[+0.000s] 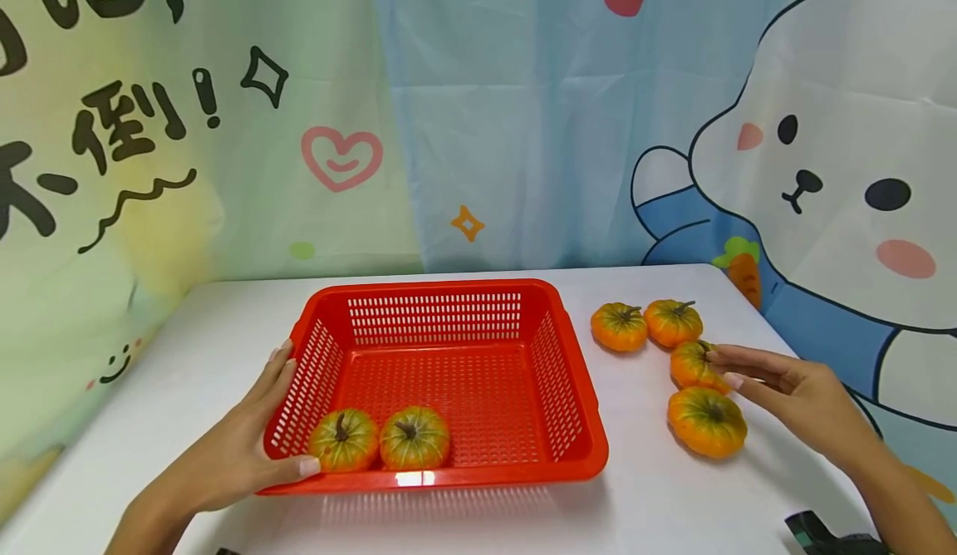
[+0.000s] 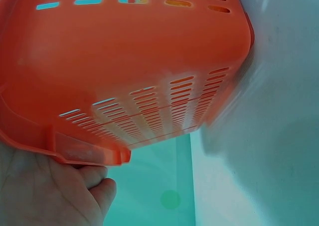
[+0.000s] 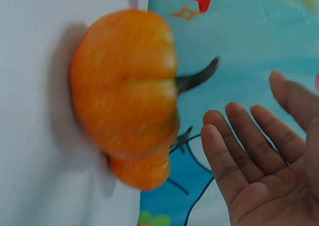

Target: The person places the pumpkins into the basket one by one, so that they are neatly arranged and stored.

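1 L hand (image 1: 239,439) gripping red basket (image 1: 516,475), R hand (image 1: 803,397) outstretched, nr pumpkin (image 1: 689,365)

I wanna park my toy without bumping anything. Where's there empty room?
The red basket has bare floor behind its two pumpkins and to their right. The white table is bare between the basket and the four pumpkins on the right. It's crowded at those four, by the right hand, and in the basket's near left corner, by the left hand.

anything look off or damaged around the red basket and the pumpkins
Nothing stands out: the red basket looks intact, and the two pumpkins inside and four pumpkins on the white table show no visible damage.
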Available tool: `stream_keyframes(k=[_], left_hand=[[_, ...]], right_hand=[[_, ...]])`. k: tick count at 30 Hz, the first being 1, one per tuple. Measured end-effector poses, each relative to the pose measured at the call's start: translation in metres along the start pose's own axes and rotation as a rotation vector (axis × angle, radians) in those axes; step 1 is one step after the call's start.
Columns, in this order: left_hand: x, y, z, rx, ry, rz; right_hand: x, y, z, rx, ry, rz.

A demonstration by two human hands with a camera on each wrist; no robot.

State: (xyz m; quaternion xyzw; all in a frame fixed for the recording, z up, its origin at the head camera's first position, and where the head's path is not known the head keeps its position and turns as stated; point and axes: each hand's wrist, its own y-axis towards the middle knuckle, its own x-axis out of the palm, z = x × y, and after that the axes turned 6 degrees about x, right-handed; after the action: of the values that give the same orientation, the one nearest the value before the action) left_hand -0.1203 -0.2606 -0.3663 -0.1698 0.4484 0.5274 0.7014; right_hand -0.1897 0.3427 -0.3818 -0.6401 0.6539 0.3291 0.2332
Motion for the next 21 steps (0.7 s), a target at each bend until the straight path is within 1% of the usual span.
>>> stream_keyframes(k=[5,9,11,14,21], left_hand=[[0.000,0.000,0.000,-0.005,0.006,-0.004],[0.000,0.000,0.001,-0.005,0.011,-0.005],[0.000,0.000,0.001,-0.005,0.012,-0.005],[0.000,0.000,0.001,-0.007,0.006,-0.007],[0.000,0.000,0.000,-0.007,0.008,-0.009]], right_hand=[[0.000,-0.001,0.014,0.029,-0.017,-0.008],[0.001,-0.002,0.022,0.086,0.002,-0.045],[0.002,-0.002,0.024,0.112,0.007,-0.077],[0.003,-0.001,0.026,0.140,-0.013,-0.097],[0.005,-0.002,0.028,0.147,0.000,-0.099]])
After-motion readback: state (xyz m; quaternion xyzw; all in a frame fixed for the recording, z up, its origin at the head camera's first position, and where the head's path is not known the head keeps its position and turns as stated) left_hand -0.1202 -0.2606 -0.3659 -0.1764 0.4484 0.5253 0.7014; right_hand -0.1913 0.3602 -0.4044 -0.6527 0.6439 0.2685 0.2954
